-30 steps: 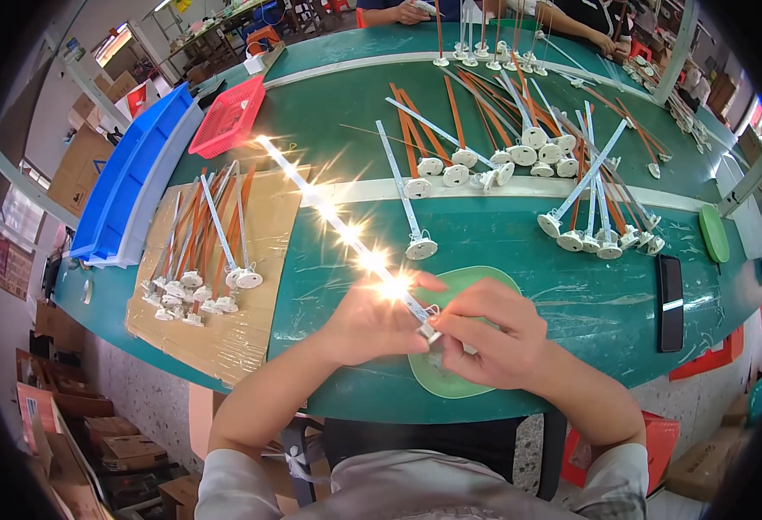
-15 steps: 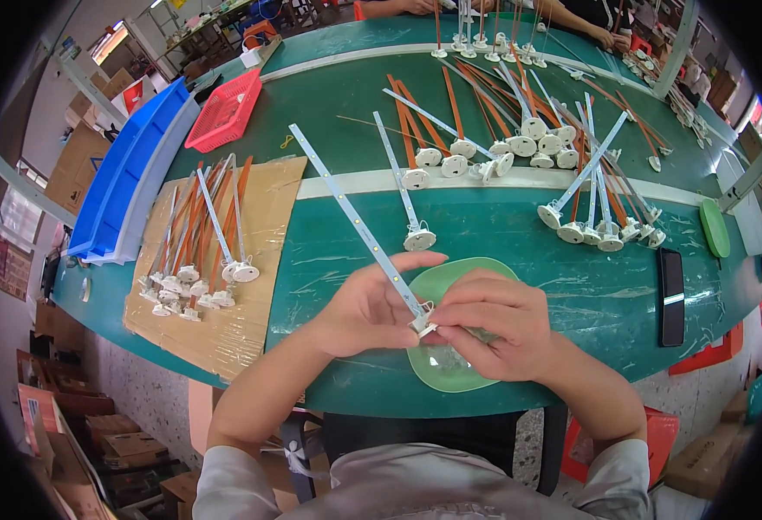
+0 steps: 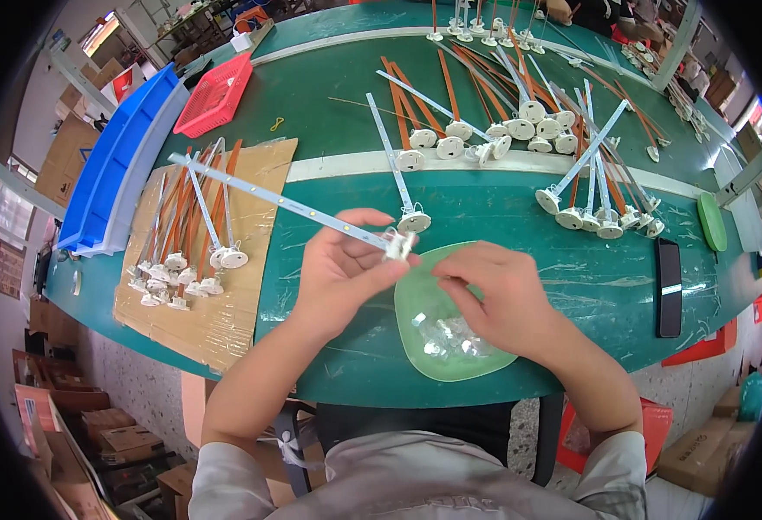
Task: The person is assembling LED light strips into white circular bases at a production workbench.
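Observation:
My left hand [image 3: 339,273] holds a long thin white light strip [image 3: 270,198] by its near end, where a small white cap [image 3: 398,245] sits; the strip runs up and left over the cardboard. My right hand [image 3: 495,295] hovers over a pale green bowl [image 3: 416,303] holding small clear parts [image 3: 450,334], fingers curled beside the cap. I cannot tell whether it pinches a part.
A cardboard sheet [image 3: 251,286] at left carries several finished strips with round white bases [image 3: 192,227]. More strips lie across the green table [image 3: 520,199]. A red basket [image 3: 214,95], blue bins [image 3: 117,160], a black phone [image 3: 668,287] and a green lid [image 3: 710,222] surround them.
The strip has swung leftward and lowered, its far end now over the cardboard. The bright glints along it have gone. My right hand has drawn back from the cap toward the bowl.

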